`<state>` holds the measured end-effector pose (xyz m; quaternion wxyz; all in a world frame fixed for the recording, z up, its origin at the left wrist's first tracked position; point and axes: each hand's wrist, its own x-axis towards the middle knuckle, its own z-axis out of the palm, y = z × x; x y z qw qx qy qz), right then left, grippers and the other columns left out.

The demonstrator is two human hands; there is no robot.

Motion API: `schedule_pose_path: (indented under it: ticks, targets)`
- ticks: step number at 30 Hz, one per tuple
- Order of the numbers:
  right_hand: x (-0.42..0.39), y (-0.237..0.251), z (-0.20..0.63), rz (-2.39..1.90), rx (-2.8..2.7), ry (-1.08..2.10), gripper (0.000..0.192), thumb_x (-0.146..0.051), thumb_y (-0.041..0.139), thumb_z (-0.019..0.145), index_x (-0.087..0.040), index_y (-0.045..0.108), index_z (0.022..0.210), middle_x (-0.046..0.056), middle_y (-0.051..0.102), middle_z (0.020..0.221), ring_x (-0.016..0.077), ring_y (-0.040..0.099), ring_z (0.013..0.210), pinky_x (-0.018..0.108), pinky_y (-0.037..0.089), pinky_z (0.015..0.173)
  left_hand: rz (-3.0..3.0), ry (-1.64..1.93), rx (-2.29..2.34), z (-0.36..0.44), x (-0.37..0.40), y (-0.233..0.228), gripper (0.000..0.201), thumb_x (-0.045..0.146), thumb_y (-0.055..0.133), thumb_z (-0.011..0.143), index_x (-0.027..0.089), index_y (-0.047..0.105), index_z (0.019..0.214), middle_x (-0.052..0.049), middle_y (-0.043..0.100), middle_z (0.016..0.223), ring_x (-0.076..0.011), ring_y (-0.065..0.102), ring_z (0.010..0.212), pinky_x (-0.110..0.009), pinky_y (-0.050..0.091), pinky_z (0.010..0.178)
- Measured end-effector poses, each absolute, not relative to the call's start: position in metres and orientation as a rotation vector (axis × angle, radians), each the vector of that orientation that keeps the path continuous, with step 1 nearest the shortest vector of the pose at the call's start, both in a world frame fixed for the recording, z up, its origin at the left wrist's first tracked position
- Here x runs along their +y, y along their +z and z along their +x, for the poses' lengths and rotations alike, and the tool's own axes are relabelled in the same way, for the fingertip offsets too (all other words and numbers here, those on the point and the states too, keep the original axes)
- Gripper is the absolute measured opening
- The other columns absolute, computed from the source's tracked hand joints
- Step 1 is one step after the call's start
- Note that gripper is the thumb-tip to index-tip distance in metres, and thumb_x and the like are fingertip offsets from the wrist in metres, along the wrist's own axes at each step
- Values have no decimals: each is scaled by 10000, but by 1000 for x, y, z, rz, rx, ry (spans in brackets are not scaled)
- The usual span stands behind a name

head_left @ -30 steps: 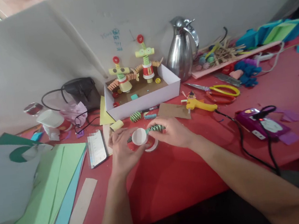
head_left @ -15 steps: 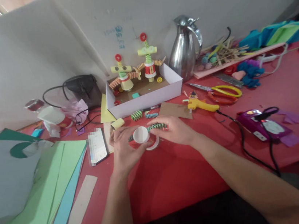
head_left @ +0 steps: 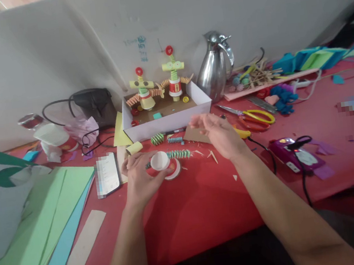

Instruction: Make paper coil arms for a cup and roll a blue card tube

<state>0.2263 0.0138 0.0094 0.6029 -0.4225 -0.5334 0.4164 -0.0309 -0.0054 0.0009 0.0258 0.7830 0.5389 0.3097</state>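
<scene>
The left hand (head_left: 139,176) pins the paper cup (head_left: 160,162) steady on its side; the right hand (head_left: 219,133), spread and holding nothing, hovers beyond the green paper spring (head_left: 179,154).

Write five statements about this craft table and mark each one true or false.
1. The left hand holds a small white paper cup. True.
2. The right hand grips the yellow-handled scissors. False: it hangs open above the table and holds nothing; the scissors lie to its right.
3. Two paper figures stand inside the white box. True.
4. The metal jug lies on its side. False: it stands upright beside the box.
5. A phone lies to the left of the left hand. True.
</scene>
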Motion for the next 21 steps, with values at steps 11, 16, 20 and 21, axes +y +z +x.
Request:
schedule_pose_path:
  ticks: [11,16,20,21]
  targets:
    - [3,17,221,-1177,-1506,691,196,-359,601,890,-228,712,982,69,733,1012,244,658,1029,458,487,965,2419,977,1658,-31,-5,1,435,474,784,695,282,668,1068,-48,713,1140,-310,562,1156,-506,280,1035]
    - [-6,15,200,-1084,-1843,779,257,-307,730,796,-250,695,1045,42,713,1129,232,636,1090,401,499,943,2393,956,1661,-29,-8,4,426,440,792,682,275,670,1056,-54,724,1113,-313,556,1159,-512,282,1032]
    - [-7,5,183,-1099,-1745,832,119,-261,658,851,-226,696,959,23,743,988,190,676,948,343,511,860,2389,968,1647,-27,-9,5,404,414,790,683,273,670,1042,-49,727,1097,-311,563,1149,-517,290,1027]
    - [-7,4,180,-1095,-1722,834,103,-253,652,854,-224,697,942,20,744,974,185,678,934,335,509,852,2390,970,1644,-27,-9,5,401,411,789,684,272,671,1040,-48,728,1094,-312,564,1148,-519,293,1024]
